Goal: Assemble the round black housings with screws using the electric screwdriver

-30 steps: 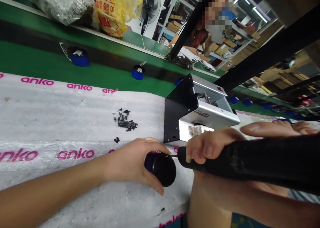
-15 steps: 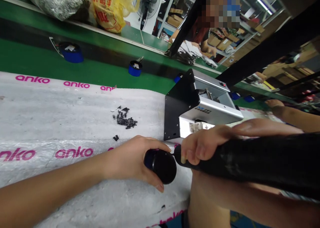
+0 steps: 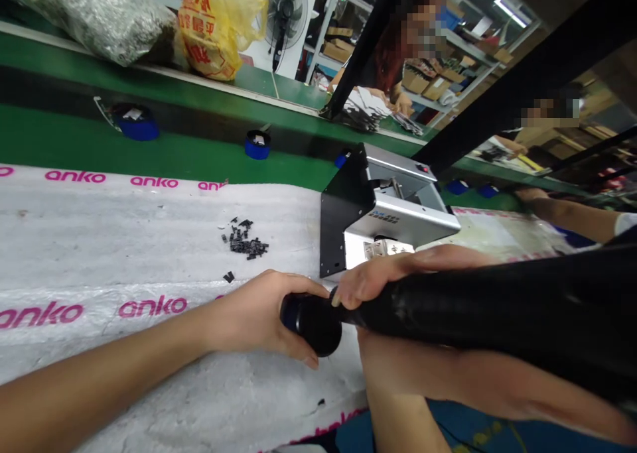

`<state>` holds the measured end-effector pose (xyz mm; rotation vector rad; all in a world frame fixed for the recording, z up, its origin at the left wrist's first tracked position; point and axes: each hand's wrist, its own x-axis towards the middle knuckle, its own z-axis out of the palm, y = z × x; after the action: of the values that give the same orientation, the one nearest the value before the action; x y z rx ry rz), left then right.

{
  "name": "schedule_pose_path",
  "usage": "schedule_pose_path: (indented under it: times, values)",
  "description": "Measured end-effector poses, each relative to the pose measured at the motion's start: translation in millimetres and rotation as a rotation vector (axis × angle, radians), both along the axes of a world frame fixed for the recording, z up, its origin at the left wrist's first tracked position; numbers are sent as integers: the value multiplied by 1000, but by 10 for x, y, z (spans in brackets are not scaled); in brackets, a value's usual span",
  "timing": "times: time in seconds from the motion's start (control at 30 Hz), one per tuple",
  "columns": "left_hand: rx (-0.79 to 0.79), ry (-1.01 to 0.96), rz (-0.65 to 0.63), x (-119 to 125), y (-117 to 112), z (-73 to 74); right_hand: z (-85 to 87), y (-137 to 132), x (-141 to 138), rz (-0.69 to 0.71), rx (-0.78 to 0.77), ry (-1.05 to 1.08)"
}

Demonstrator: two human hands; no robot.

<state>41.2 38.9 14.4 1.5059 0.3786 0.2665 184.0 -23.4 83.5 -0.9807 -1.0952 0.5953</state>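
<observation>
My left hand (image 3: 253, 314) is wrapped round a round black-and-blue case (image 3: 319, 327) and holds it just above the wrapped surface. The case is tilted, with its black end turned right. In my right hand (image 3: 371, 282) lies a long, thick black tool that looks like an electric screwdriver (image 3: 462, 300). Its narrow tip meets the upper right edge of the case, and the exact contact point is hidden. Small black pieces (image 3: 249, 246) are scattered in a pile beyond my left hand.
Behind my right hand stands a silver-and-black machine (image 3: 403, 191). Blue round cases (image 3: 257, 146) sit along the green belt (image 3: 194, 151). White wrap printed in pink (image 3: 124, 234) covers the work surface. A yellow bag (image 3: 209, 32) lies at the back, and another person's arm (image 3: 572, 211) reaches in at right.
My right hand and the screwdriver have moved left, and the gap between the tool's tip and the case has closed. My left hand keeps its hold. The whole view has shifted slightly.
</observation>
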Motion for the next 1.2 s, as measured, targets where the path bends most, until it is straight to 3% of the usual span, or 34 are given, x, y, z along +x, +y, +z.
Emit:
schedule_pose_path:
  times: [0.1, 0.17, 0.33, 0.43, 0.57, 0.7, 0.8, 0.9, 1.0, 1.2]
  values:
    - [126, -34, 11, -25, 29, -32, -46, 0, -1, -50, 99, 129]
    - [155, -38, 1, -61, 74, -79, 22, 0, 90, -42, 115, 174]
    - [-62, -75, -100, -146, 139, -145, 267, 108, 417, -397, 339, -20]
    - [68, 12, -104, -125, 51, -98, 185, 259, 554, -388, 364, -78]
    - [297, 142, 57, -12, -92, -51, 38, 276, 629, -448, 276, -68]
    - [284, 195, 106, 34, -73, -42, 107, 74, 470, -317, 69, -2]
    - [234, 159, 36, 7, -2, -27, 190, -29, 225, -189, 63, 55]
    - [216, 93, 0, -20, 39, -21, 227, -39, 44, -174, 87, 24]
    - [226, 59, -9, -46, 48, -29, 235, 5, 73, -267, 101, -24]
    - [341, 101, -41, -82, 19, -45, 177, 262, 503, -559, 371, -45]
